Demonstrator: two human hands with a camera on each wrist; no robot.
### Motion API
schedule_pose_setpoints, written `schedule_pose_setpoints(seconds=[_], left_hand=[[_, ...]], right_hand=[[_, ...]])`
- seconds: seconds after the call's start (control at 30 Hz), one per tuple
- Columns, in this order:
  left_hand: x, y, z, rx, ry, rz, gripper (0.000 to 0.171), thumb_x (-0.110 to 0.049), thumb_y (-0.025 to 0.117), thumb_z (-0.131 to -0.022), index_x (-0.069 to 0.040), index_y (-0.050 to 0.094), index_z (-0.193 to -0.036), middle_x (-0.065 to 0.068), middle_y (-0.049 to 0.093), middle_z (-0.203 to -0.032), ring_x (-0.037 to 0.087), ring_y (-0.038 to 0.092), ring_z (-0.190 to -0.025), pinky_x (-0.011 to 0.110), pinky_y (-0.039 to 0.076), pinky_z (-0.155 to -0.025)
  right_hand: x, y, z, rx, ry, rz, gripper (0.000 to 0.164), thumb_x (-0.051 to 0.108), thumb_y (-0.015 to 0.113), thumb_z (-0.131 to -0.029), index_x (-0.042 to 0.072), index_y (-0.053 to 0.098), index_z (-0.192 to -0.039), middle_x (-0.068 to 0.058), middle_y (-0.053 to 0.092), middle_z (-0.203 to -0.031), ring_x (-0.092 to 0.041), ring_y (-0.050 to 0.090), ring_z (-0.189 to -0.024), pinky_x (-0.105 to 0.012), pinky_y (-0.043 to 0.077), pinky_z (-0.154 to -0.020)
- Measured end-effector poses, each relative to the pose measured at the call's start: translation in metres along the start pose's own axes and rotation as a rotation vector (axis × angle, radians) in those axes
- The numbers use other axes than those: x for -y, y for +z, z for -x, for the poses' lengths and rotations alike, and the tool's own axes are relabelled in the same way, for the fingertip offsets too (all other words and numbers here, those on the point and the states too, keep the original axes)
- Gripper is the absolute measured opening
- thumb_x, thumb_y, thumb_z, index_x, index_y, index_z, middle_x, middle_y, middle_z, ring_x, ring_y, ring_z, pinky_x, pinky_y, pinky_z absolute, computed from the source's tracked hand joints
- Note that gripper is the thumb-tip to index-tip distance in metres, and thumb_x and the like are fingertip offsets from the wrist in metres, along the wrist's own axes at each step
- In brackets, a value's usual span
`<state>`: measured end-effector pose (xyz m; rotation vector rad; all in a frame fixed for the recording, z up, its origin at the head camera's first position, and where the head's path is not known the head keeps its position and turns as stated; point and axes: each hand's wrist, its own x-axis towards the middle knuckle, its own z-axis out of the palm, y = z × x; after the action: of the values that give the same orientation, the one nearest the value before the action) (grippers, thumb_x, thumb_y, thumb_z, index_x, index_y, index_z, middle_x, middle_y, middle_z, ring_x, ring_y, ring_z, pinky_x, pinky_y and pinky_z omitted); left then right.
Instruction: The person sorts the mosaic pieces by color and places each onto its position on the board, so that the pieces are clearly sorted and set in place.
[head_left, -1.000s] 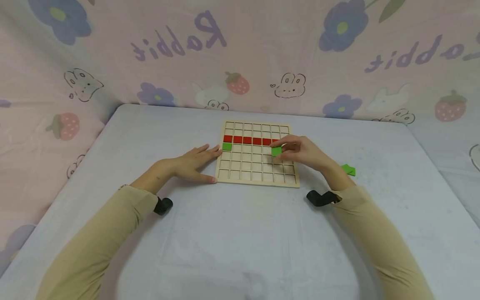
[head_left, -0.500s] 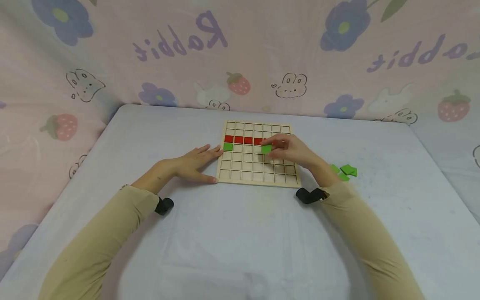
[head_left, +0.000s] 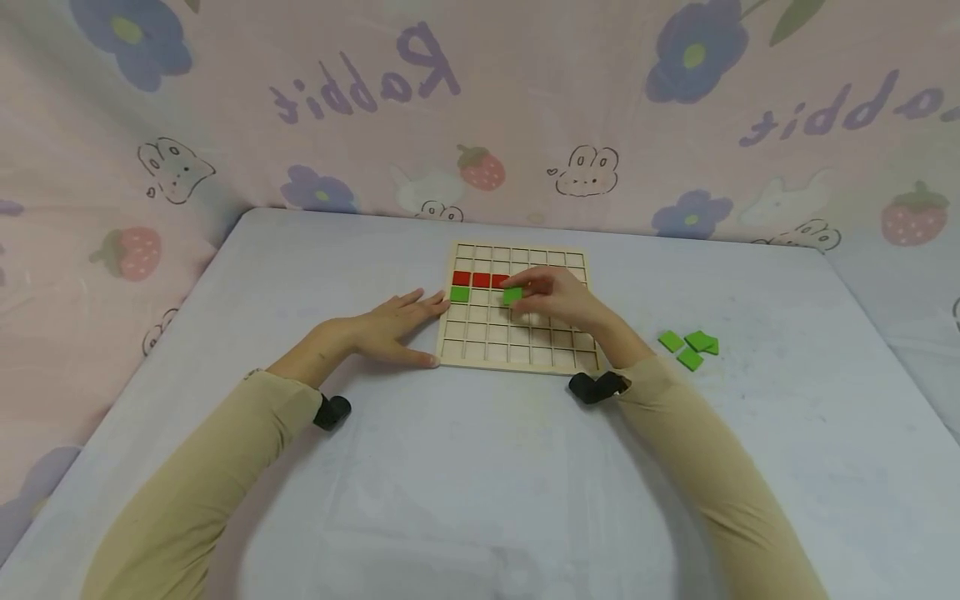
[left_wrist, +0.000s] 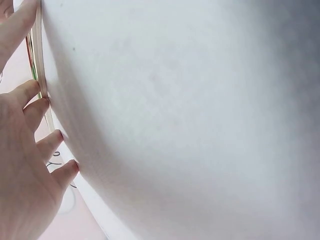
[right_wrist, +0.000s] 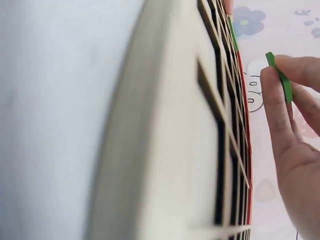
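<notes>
A wooden grid board (head_left: 480,354) lies on the table with a row of red square tiles (head_left: 481,281), partly covered by my right hand. One green tile (head_left: 460,294) fills the leftmost cell just below that row. My right hand (head_left: 558,297) pinches another green tile (head_left: 512,297) above the board; in the right wrist view this green tile (right_wrist: 280,79) is held on edge between thumb and fingers, apart from the grid. My left hand (head_left: 390,328) rests on the table with fingers spread, fingertips and thumb at the board's left edge. In the left wrist view those fingers (left_wrist: 42,112) line the edge.
Several loose green tiles (head_left: 690,359) lie on the white table (head_left: 450,467) to the right of the board, two of them overlapping. A printed cloth (head_left: 525,108) hangs behind the table. Black wrist devices (head_left: 596,387) stick out from both sleeves.
My right hand has moved left over the board with the green tile, from near the right columns toward the middle. The loose green tiles have come into fuller view. My left hand stays put.
</notes>
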<state>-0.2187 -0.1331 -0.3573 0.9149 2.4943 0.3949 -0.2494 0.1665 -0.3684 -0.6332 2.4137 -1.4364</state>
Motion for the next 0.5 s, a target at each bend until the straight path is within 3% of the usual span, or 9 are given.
schedule_pose_setpoints(seconds=[0.5], left_hand=[[0.0,-0.001,-0.001,0.013,-0.009,-0.011,0.09,-0.048,0.062,-0.089,-0.015,0.011,-0.156,0.005,0.003,-0.162,0.034,-0.005,-0.148,0.054,0.001,-0.119]], right_hand=[[0.008,0.012,-0.016,0.021,0.063,0.073,0.035,0.013,0.07,-0.086,0.008,0.067,-0.121,-0.008,0.063,-0.12,-0.018,0.061,-0.097,-0.027,0.047,-0.081]])
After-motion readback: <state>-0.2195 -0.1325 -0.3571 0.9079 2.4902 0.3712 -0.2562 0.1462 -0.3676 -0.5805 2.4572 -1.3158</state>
